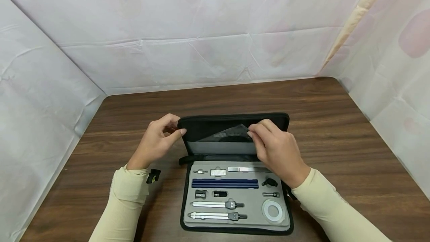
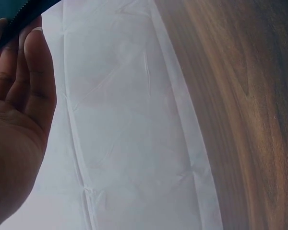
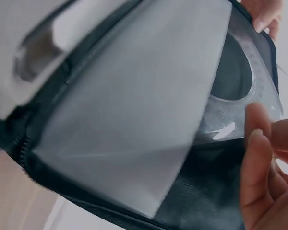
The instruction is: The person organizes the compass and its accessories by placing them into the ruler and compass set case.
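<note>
A black zip case (image 1: 235, 116) lies unfolded on the table, its lid tilted up at the back. My left hand (image 1: 152, 143) grips the lid's upper left corner between thumb and fingers; the left wrist view shows the fingers (image 2: 38, 72) behind the zipped edge. With thumb and forefinger, my right hand (image 1: 279, 148) pinches a corner of a clear plastic set square (image 3: 225, 117) that has a rounded cut-out. The set square's lower part sits behind the translucent grey pocket (image 1: 221, 148) inside the lid.
The case's grey tray (image 1: 218, 222) holds two compasses (image 1: 215, 216), dark blue pencils (image 1: 225, 183), a sharpener (image 1: 200, 194), a white block (image 1: 218, 173), a white ring (image 1: 265, 212) and several small parts. A wooden table (image 1: 336, 130) surrounds it, with white sheeting (image 1: 201, 62) behind.
</note>
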